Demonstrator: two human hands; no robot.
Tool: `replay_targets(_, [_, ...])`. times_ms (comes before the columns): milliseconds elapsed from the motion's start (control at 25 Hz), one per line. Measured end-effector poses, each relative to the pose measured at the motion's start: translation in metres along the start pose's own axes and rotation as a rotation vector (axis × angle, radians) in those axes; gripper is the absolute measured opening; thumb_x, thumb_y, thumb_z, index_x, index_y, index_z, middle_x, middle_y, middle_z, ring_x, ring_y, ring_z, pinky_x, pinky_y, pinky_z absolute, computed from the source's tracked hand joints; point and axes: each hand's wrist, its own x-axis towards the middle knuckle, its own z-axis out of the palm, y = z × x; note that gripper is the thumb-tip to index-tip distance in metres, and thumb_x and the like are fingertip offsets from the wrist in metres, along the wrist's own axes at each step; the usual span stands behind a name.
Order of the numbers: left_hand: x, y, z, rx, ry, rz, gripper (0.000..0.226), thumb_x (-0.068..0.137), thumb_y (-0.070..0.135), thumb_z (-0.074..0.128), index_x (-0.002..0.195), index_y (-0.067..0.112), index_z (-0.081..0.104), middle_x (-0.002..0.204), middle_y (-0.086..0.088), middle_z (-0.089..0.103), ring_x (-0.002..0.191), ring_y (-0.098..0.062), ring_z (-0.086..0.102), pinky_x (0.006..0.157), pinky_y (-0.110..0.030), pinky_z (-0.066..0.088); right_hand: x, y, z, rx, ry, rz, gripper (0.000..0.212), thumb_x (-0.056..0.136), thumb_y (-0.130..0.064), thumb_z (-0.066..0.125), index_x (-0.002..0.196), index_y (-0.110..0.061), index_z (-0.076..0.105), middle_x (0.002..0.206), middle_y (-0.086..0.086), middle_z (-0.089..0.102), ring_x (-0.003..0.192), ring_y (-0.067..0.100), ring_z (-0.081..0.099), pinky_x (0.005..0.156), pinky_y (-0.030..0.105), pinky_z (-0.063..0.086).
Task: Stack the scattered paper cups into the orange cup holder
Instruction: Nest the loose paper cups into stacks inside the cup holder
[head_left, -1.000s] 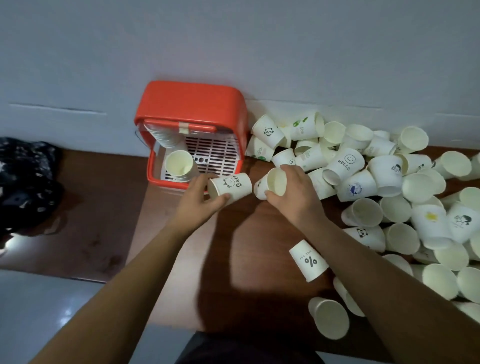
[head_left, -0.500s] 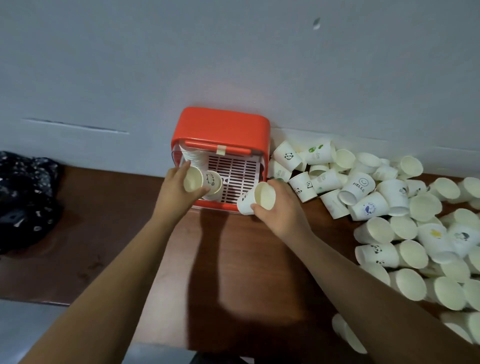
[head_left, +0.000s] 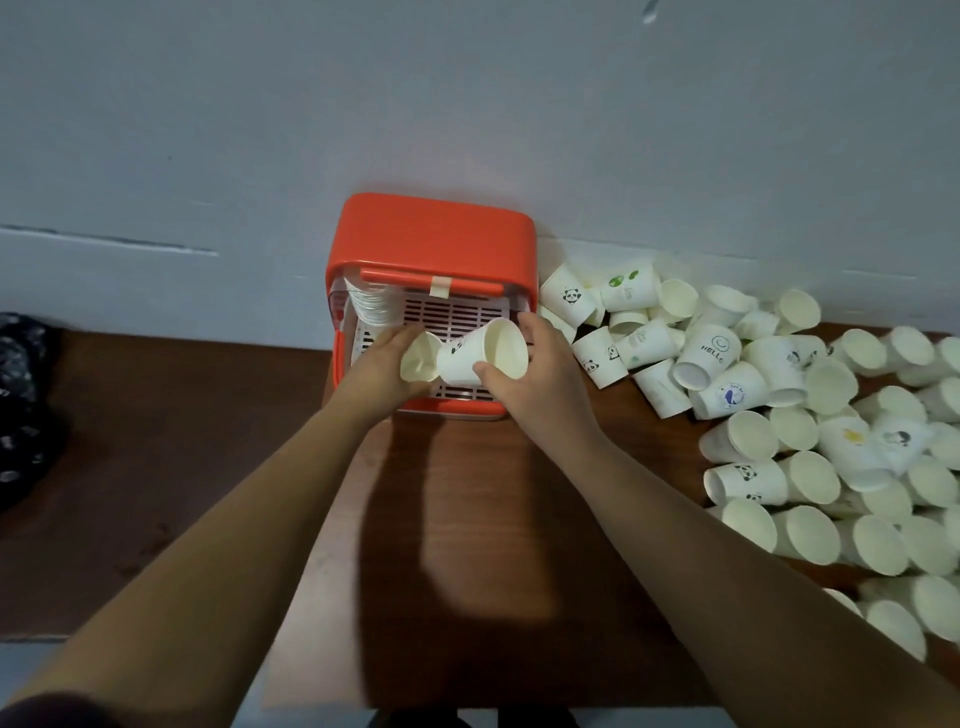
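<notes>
Over the orange cup holder at the worktop's back edge, the left hand grips a plain paper cup, and the right hand grips a panda cup (base tilted toward the plain cup's mouth). The nested stack lies just beyond the left hand.

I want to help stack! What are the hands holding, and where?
Left hand grips a cup round its side; right hand holds a printed cup near its rim.

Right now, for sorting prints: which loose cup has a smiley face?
The cup printed HELLO, on its side right of the orange holder; nearby cups show pandas or leaves.
</notes>
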Motion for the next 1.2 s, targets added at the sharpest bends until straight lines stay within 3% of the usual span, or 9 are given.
replay_targets(160, [-0.013, -0.013, -0.008, -0.234, 0.011, 0.050, 0.063, 0.081, 0.023, 0.079, 0.135, 0.028, 0.046, 0.128, 0.009, 0.058, 0.114, -0.013, 0.058, 0.094, -0.038, 0.052, 0.013, -0.011, 0.028, 0.026, -0.001, -0.072, 0.067, 0.075, -0.036, 0.080, 0.131, -0.015, 0.050, 0.126, 0.001, 0.052, 0.116, 0.015, 0.051, 0.098, 0.032, 0.046])
replay_targets(280, [-0.021, -0.028, -0.012, -0.324, 0.032, -0.034, 0.052, 0.090, 0.003, 0.059, 0.137, 0.023, 0.049, 0.131, 0.005, 0.059, 0.120, -0.013, 0.057, 0.105, -0.040, 0.046, 0.019, -0.017, 0.047, -0.040, -0.087, -0.109, 0.071, 0.075, -0.032, 0.081, 0.134, -0.011, 0.048, 0.132, 0.003, 0.050, 0.122, 0.015, 0.046, 0.103, 0.026, 0.037])
replay_targets(360, [-0.023, -0.033, -0.014, -0.455, 0.069, -0.107, 0.042, 0.097, 0.006, 0.054, 0.137, 0.018, 0.053, 0.130, 0.003, 0.061, 0.122, -0.012, 0.056, 0.110, -0.040, 0.043, 0.021, -0.019, 0.056, -0.119, -0.144, -0.188, 0.072, 0.076, -0.032, 0.080, 0.136, -0.009, 0.047, 0.136, 0.004, 0.048, 0.125, 0.018, 0.045, 0.104, 0.029, 0.037])
replay_targets(480, [-0.025, -0.029, -0.017, -0.542, 0.111, -0.123, 0.031, 0.102, 0.029, 0.052, 0.131, 0.023, 0.061, 0.124, 0.010, 0.065, 0.115, -0.002, 0.059, 0.099, -0.023, 0.046, 0.028, -0.015, 0.071, -0.244, -0.225, -0.260, 0.072, 0.079, -0.032, 0.076, 0.139, -0.006, 0.045, 0.140, 0.007, 0.046, 0.128, 0.022, 0.045, 0.104, 0.034, 0.040])
replay_targets(600, [-0.025, -0.025, -0.017, -0.491, 0.083, -0.063, 0.030, 0.102, 0.032, 0.052, 0.131, 0.029, 0.059, 0.119, 0.019, 0.064, 0.104, 0.011, 0.059, 0.082, -0.006, 0.046, 0.036, -0.008, 0.082, -0.308, -0.364, -0.215, 0.069, 0.085, -0.023, 0.071, 0.144, -0.008, 0.040, 0.147, 0.007, 0.042, 0.135, 0.023, 0.041, 0.110, 0.034, 0.034])
replay_targets(720, [-0.020, -0.032, -0.014, -0.390, 0.077, -0.016, 0.036, 0.100, 0.025, 0.055, 0.137, 0.026, 0.055, 0.126, 0.013, 0.062, 0.110, 0.000, 0.060, 0.092, -0.020, 0.051, 0.039, -0.001, 0.085, -0.366, -0.379, -0.157, 0.067, 0.088, -0.021, 0.069, 0.147, -0.011, 0.038, 0.149, 0.006, 0.044, 0.135, 0.023, 0.042, 0.110, 0.035, 0.034])
replay_targets(880, [-0.020, -0.030, -0.011, -0.311, 0.113, -0.017, 0.040, 0.102, 0.022, 0.052, 0.141, 0.028, 0.050, 0.129, 0.010, 0.058, 0.114, -0.008, 0.055, 0.090, -0.024, 0.043, 0.039, 0.005, 0.091, -0.312, -0.345, -0.047, 0.073, 0.086, -0.029, 0.072, 0.148, -0.015, 0.037, 0.146, 0.006, 0.049, 0.133, 0.025, 0.045, 0.109, 0.038, 0.037])
replay_targets(1040, [-0.022, -0.034, -0.005, -0.259, 0.080, -0.012, 0.048, 0.103, 0.031, 0.049, 0.150, 0.029, 0.040, 0.144, 0.003, 0.051, 0.123, -0.012, 0.051, 0.102, -0.034, 0.044, 0.030, 0.007, 0.079, -0.224, -0.350, -0.058, 0.065, 0.089, -0.030, 0.068, 0.146, -0.013, 0.040, 0.142, 0.006, 0.053, 0.130, 0.023, 0.048, 0.103, 0.029, 0.037])
replay_targets(1200, [-0.040, -0.027, -0.002, -0.243, 0.231, -0.117, 0.042, 0.096, 0.028, 0.056, 0.136, 0.020, 0.050, 0.134, -0.003, 0.049, 0.117, -0.017, 0.055, 0.096, -0.034, 0.049, 0.006, 0.028, 0.035, -0.185, -0.297, -0.039, 0.056, 0.093, -0.031, 0.063, 0.143, -0.011, 0.045, 0.142, 0.005, 0.052, 0.131, 0.019, 0.048, 0.105, 0.025, 0.036])
